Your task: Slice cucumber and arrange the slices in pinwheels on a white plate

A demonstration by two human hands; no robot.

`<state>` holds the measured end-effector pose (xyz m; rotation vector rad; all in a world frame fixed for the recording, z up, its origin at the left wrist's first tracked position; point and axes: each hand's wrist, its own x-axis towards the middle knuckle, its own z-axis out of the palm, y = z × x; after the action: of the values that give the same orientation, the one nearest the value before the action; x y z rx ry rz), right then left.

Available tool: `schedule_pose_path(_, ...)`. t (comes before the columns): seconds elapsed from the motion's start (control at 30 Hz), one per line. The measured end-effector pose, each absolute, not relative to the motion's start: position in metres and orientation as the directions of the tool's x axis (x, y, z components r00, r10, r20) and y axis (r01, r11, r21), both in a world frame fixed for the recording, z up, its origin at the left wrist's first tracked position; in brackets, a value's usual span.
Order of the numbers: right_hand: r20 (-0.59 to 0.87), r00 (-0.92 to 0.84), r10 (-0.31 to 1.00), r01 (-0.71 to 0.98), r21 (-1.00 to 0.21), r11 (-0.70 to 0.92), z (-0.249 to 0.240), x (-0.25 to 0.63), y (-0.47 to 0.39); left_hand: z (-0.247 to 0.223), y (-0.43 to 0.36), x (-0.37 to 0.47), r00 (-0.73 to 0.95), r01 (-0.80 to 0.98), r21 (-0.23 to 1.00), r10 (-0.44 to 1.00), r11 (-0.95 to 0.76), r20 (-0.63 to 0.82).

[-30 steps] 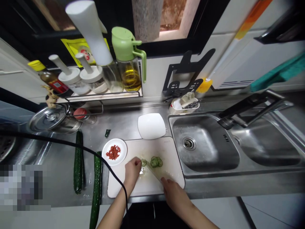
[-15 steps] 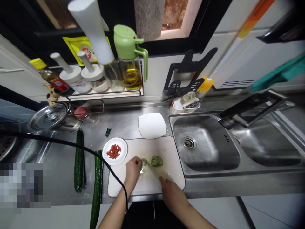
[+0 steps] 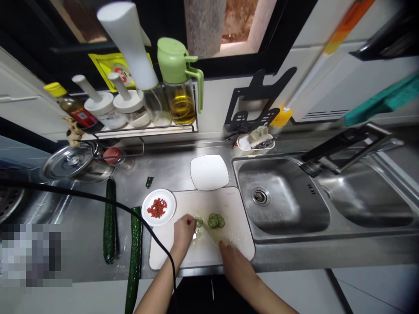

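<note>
My left hand [image 3: 184, 231] is closed at the fingertips over the cutting board [image 3: 232, 200], right beside a pale green cucumber slice [image 3: 198, 222]. Whatever its fingers pinch is too small to make out. My right hand [image 3: 234, 259] is wrapped round the handle of a knife [image 3: 212, 233], whose blade points up and left to that slice. Several cucumber slices [image 3: 216, 220] lie in a small pile to the right of the blade. A white plate of chopped red pieces [image 3: 157, 208] overlaps the board's upper left corner.
Two whole cucumbers [image 3: 109, 222] lie left of the board, with a cucumber end [image 3: 149, 182] above. An empty white plate [image 3: 209, 172] touches the board's top edge. A double sink [image 3: 284, 196] is on the right. A black cable [image 3: 131, 205] crosses the view over my left forearm.
The view has shifted slightly. The knife blade has tilted a little beside the slice, while both hands stay in nearly the same place.
</note>
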<state>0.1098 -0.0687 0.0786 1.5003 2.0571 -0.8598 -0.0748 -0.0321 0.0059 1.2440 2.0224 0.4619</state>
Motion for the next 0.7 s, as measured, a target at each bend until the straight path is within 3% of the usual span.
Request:
schedule_pose_path(0.43, -0.704, -0.273, 0.656, 0.959, -0.258, 0.122, 0.079, 0.144, -0.088, 0.011, -0.039, -0.078, -0.302, 0.597, 0.640, 0.875, 0.483, -0.378)
schedule_pose_path(0.7, -0.706, -0.264, 0.657, 0.961, -0.249, 0.119, 0.079, 0.151, -0.086, 0.012, -0.063, -0.103, -0.464, 0.518, 0.575, 0.773, 0.633, -0.433)
